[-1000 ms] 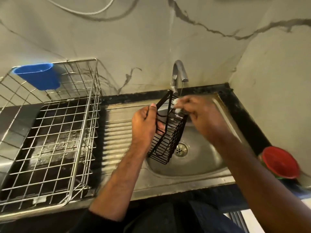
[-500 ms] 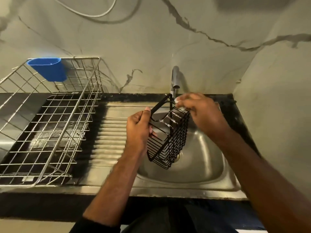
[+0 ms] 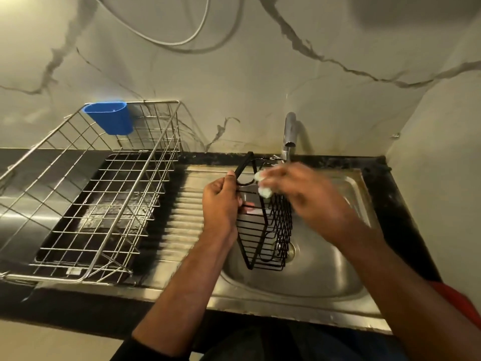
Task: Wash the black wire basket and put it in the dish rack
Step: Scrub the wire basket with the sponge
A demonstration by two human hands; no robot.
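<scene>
Over the sink bowl (image 3: 325,269), below the tap (image 3: 289,131), I see the black wire basket (image 3: 265,230) held off the steel, tilted so its open top faces up toward the wall and its closed bottom points down at the drain. My left hand (image 3: 221,204) grips it at the left edge near the top, fingers curled round the rim wire where the hook bracket rises, so nearly all of the basket hangs below and to the right of that grip. My right hand (image 3: 304,194) is blurred; it pinches a small pale scrubber (image 3: 264,190) against the upper rim. I judge the basket light and stiff, thin coated wire that will not flex much, but slick when wet and soapy. The rim or the bracket looks the surest hold, since the mesh sides give the fingers little to bear on. Well apart on the left stands the dish rack (image 3: 161,142).
</scene>
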